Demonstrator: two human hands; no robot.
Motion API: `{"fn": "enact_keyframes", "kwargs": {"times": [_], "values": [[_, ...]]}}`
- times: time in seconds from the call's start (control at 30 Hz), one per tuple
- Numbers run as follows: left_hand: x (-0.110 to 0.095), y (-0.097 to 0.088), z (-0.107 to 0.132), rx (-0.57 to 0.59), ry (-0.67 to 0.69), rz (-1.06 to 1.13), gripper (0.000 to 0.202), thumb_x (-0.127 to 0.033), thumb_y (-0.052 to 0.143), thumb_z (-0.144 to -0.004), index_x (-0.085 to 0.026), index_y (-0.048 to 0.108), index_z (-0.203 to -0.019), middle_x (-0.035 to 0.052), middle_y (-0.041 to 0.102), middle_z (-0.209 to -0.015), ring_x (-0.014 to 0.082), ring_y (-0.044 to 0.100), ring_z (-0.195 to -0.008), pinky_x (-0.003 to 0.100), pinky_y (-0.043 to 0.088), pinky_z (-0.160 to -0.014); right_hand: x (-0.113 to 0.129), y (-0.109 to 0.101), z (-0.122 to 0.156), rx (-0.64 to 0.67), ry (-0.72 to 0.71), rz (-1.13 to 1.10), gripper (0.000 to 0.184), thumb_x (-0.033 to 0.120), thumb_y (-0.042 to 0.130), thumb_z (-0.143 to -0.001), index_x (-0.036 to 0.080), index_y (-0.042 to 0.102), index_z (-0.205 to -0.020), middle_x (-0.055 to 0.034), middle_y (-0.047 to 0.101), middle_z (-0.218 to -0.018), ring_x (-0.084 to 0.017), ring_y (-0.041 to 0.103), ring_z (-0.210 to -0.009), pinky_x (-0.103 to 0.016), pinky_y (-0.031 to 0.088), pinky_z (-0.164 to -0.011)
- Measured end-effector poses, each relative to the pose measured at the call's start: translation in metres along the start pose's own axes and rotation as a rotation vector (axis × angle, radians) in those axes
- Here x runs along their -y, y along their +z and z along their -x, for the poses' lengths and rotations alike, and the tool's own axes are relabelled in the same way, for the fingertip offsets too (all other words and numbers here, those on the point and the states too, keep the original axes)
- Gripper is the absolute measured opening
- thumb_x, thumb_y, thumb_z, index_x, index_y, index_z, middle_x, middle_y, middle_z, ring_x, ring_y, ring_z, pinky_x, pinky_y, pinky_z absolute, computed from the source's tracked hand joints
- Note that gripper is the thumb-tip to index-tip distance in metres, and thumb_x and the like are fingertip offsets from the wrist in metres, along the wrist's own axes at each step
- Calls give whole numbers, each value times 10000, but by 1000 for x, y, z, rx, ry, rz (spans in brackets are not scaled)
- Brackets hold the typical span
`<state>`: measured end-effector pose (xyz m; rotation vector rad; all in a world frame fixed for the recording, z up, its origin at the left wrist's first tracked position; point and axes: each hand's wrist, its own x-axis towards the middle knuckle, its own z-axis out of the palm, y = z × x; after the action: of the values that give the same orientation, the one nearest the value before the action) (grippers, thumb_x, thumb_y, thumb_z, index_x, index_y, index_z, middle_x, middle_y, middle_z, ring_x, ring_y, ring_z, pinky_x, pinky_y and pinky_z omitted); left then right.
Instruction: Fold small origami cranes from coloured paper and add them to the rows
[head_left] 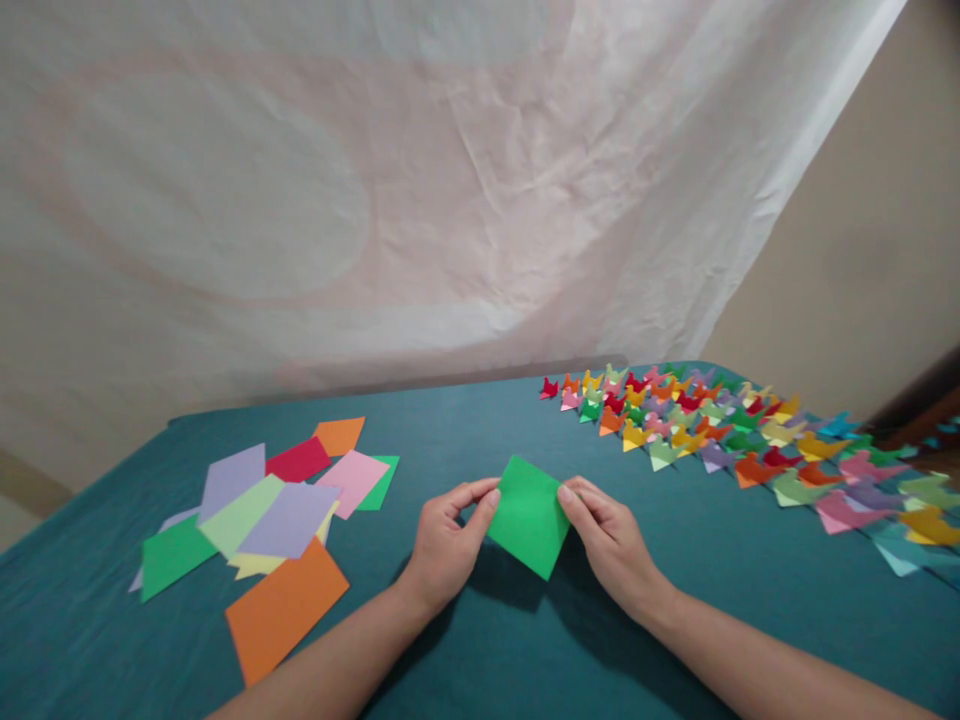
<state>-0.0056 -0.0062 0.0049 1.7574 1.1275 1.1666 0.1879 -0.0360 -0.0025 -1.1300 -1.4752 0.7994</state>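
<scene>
A green paper square [529,515] is held diamond-wise just above the teal tablecloth [480,640], in the middle of the view. My left hand [446,545] pinches its left corner between thumb and fingers. At the opposite corner, my right hand [609,540] pinches the sheet the same way. Both hands are closed on the paper.
A loose pile of coloured paper squares [270,520] lies to the left, with an orange sheet [286,605] nearest me. Several small folded paper figures [750,440] stand in rows at the right, running to the table's edge. A creased white sheet [450,180] hangs behind the table.
</scene>
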Motion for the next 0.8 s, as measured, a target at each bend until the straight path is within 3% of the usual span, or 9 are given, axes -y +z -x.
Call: {"fn": "enact_keyframes", "kwargs": {"times": [0.17,0.27,0.37,0.47,0.63,0.8], "values": [[2,-1,-2,35,58,-48,263,-291,584,-833,-188,651,-1066,39,696,-972,183,632,-891,307,496,-824,-2,-2,-2,-15,-12,29,329,370,405,-925,172,545,-702,-18,484,-736,-141,461,-681,-250,390,-632],[0,-2,-4,20,166,-83,232,-242,628,-799,-194,661,-1024,38,683,-945,170,619,-865,303,486,-813,-3,-3,-3,-27,-69,62,267,341,444,-908,179,597,-761,-43,552,-806,-166,521,-766,-270,420,-691],[-2,-5,-5,2,324,-105,112,-182,626,-793,-213,699,-872,32,662,-838,167,598,-841,302,470,-793,-3,-5,-2,-66,-178,146,134,268,525,-858,208,632,-913,-59,578,-915,-191,540,-862,-305,436,-749],[-2,-6,-5,15,413,-142,142,-123,619,-778,-232,703,-812,27,644,-786,177,576,-850,326,451,-802,-2,-9,-1,-72,-346,285,189,169,573,-802,249,644,-958,-59,588,-969,-209,523,-928,-355,431,-802],[0,-5,-3,55,425,-234,181,-68,616,-741,-230,687,-780,20,653,-809,186,561,-875,361,416,-830,3,-14,1,57,-580,515,219,118,588,-789,287,680,-894,-25,654,-878,-204,530,-895,-391,397,-804],[1,-4,0,170,388,-440,212,-35,608,-703,-227,671,-768,5,659,-826,183,562,-862,353,389,-809,3,-14,1,227,-598,604,221,155,551,-838,295,685,-945,-23,676,-815,-189,542,-822,-376,385,-751]]}}
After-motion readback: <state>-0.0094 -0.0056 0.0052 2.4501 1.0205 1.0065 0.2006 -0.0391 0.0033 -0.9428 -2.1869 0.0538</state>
